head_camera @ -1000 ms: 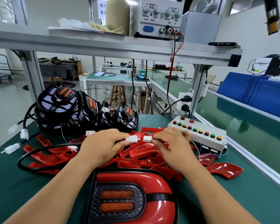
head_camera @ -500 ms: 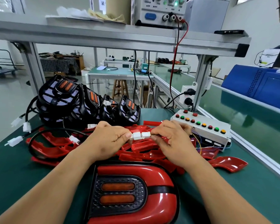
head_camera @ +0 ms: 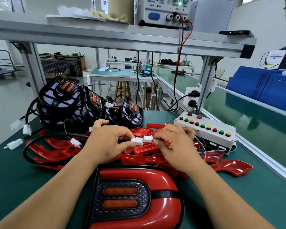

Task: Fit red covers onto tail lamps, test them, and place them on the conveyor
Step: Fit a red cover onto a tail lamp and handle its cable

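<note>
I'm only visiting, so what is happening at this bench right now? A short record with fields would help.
Left hand: pinches white connector
Right hand: pinches second white connector
Connectors: end to end; fully plugged or not, cannot tell
Covered tail lamp: lies nearest the person
Loose red covers: heaped under the hands
Bare tail lamps: stacked back left
Button box: right of the hands

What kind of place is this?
Probably a factory assembly and test station: a green conveyor beside the bench, a push-button box near stacked tail lamps, a power supply on the shelf.
</note>
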A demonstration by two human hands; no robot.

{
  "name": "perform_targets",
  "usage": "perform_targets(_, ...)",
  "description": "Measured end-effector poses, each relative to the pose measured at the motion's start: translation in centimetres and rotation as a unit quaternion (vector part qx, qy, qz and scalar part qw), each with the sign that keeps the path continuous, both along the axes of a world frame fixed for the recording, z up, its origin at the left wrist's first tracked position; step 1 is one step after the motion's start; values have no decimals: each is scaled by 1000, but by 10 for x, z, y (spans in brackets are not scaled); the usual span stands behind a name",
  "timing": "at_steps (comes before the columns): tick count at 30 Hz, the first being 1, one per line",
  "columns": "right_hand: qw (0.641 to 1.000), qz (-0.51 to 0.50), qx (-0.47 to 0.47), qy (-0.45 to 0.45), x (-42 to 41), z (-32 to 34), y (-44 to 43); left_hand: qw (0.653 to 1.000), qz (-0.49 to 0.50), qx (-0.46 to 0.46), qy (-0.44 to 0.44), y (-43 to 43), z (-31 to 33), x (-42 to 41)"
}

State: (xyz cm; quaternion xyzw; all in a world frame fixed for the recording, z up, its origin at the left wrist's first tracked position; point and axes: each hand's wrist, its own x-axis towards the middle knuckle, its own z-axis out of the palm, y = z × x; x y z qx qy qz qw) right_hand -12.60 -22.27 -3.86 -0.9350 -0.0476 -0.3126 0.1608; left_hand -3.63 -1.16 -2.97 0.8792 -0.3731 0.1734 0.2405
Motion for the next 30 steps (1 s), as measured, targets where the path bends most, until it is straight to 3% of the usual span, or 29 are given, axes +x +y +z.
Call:
perform_targets(22,998,-31,-56,22,1,-5,12,999,-11,2,-49,1,2,-3)
perform_targets(30,997,-1,-68,24,2,-3,15,999,-25,12,-33,-1,1,-1)
